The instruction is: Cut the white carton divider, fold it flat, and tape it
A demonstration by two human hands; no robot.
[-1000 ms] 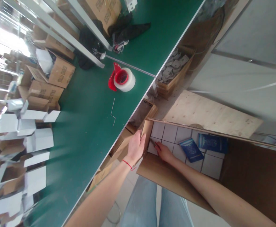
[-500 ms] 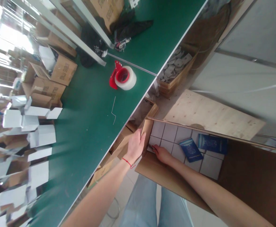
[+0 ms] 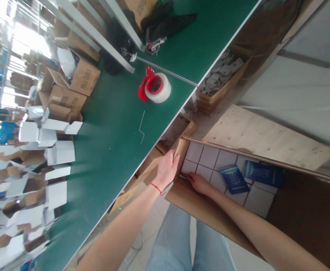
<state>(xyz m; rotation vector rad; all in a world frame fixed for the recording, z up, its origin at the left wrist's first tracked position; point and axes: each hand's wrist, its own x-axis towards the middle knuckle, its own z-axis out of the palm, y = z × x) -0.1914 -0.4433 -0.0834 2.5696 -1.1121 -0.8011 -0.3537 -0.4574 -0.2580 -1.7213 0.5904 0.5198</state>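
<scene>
A large brown cardboard box stands in front of my legs beside the bench. Inside it, flat white squares sit packed in rows, with two blue booklets lying on top. My left hand is closed on the box's near-left end wall, thumb toward the inside. Down in the box, my right hand is closed by the corner where that end wall meets the long side. Its fingertips pinch something thin that I cannot make out.
On the green bench lie a red tape dispenser and a bent thin strip. White and brown open cartons line the bench's far side. A wooden board and a box of grey parts are beyond the box.
The view has shifted slightly, so everything sits a little further right. Both hands keep their places on and inside the cardboard box.
</scene>
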